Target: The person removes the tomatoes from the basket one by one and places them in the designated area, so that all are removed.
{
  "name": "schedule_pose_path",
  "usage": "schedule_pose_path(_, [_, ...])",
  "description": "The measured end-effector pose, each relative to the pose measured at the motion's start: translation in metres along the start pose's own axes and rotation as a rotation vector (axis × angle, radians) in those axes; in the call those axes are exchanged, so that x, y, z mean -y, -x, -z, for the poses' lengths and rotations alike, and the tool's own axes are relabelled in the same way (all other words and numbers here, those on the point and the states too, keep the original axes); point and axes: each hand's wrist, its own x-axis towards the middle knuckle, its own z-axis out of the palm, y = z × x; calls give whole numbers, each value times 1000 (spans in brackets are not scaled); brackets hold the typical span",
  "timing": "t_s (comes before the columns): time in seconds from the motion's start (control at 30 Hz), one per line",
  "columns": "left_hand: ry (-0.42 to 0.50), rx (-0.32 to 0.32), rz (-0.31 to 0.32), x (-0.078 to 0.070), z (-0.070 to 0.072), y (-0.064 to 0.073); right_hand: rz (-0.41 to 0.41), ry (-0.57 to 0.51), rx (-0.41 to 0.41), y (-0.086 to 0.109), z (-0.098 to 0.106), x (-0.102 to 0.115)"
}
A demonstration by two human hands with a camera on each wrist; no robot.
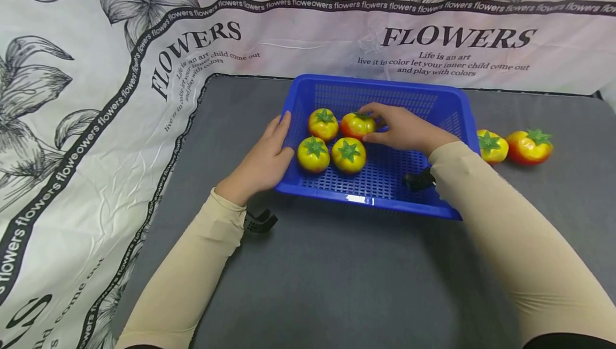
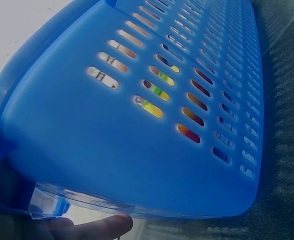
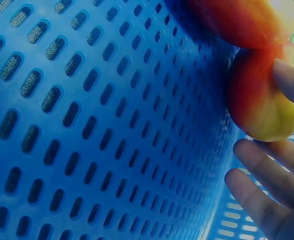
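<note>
A blue plastic basket (image 1: 380,199) with slotted walls sits on the grey tabletop. Inside, toward its left end, are a tomato (image 1: 323,124) at the back and two more at the front, a left tomato (image 1: 313,155) and a right tomato (image 1: 348,155), all yellow-red with green star-shaped tops. My right hand (image 1: 406,127) pinches another tomato (image 1: 355,125) beside them; in the right wrist view its thumb lies on one side of this tomato (image 3: 262,100), fingers at the other. My left hand (image 1: 264,159) rests along the basket's left side with fingers straight.
Right of the basket, on the tabletop (image 1: 313,274), lie a yellow tomato (image 1: 492,147) and a redder tomato (image 1: 529,147), side by side. A white cloth (image 1: 308,44) printed with flowers and lettering hangs behind and along the left. Black wrist-camera mounts show at both sleeves.
</note>
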Motion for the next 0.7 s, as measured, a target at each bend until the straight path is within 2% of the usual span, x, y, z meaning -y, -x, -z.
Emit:
schedule_pose_path(0.53, [8,-2,7,0,0,1,-38,14,-14,1,8,0])
schedule_pose_path(0.7, [10,-2,4,-2,-1,1,-71,-16,-32,7,16,1])
